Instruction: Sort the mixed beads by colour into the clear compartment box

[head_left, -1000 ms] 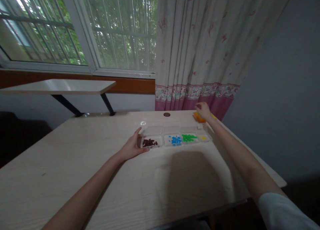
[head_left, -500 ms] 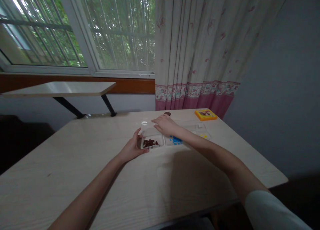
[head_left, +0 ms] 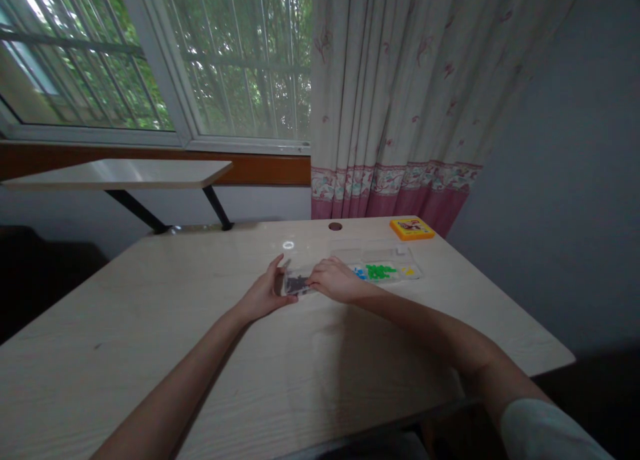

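Observation:
My left hand curls its thumb and fingers around the left end of a small clear plastic box. Inside lie dark brown pieces, which look greyed, as if seen through a clear lid. Over the right part of this box bends my right hand, fingers together and their tips at the lid; it covers that end. Right of the hand continues a row of clear compartments with blue pieces, green pieces and yellow pieces. The blue ones are partly hidden by the hand.
A yellow-orange box lies at the back right corner of the table. A round brown cable hole sits near the back edge. At the left a raised shelf stands on black brackets. Behind hang curtains beside a window.
My right hand has come down and nearer, from the back of the box onto its right part. Green pieces now show; the brown ones look greyer. My left hand has stayed put.

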`<state>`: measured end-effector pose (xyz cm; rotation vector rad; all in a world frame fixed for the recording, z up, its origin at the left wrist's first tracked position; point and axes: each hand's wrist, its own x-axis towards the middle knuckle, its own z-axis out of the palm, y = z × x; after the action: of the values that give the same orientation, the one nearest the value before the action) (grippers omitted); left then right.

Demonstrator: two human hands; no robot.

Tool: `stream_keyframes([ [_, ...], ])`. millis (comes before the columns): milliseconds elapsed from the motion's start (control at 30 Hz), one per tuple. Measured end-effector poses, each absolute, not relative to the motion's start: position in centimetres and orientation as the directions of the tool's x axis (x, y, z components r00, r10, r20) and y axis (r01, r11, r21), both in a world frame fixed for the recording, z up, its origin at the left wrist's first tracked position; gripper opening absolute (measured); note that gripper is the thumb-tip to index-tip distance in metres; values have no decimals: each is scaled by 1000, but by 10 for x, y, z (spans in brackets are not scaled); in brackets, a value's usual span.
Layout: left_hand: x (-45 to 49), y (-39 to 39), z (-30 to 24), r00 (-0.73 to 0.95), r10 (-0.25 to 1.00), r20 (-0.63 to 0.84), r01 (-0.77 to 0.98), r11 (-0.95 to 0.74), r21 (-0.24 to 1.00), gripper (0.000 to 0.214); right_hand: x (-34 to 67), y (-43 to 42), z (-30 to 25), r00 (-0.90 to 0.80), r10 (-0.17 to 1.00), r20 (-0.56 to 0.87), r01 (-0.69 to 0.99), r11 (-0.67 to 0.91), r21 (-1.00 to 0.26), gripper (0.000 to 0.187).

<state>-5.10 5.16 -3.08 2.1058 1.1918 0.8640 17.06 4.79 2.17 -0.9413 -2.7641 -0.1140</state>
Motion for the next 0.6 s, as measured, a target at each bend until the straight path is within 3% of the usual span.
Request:
stream_keyframes([
  [200,-51,51,-32,383,892,241,502,-420,756,96,168,47,23,-764,607,218,626,779,25,16],
  [300,-49,48,-28,358,896,264,519,-426,742,90,169,44,29,-762,606,227,616,787,-36,15],
  [467,-47,42,-14,261,890,374,532,-455,714,78,167,45,45,-755,575,316,569,813,-119,31],
  [600,-47,38,-1,198,884,424,456,-466,758,77,158,46,61,-752,564,342,554,821,-137,32],
])
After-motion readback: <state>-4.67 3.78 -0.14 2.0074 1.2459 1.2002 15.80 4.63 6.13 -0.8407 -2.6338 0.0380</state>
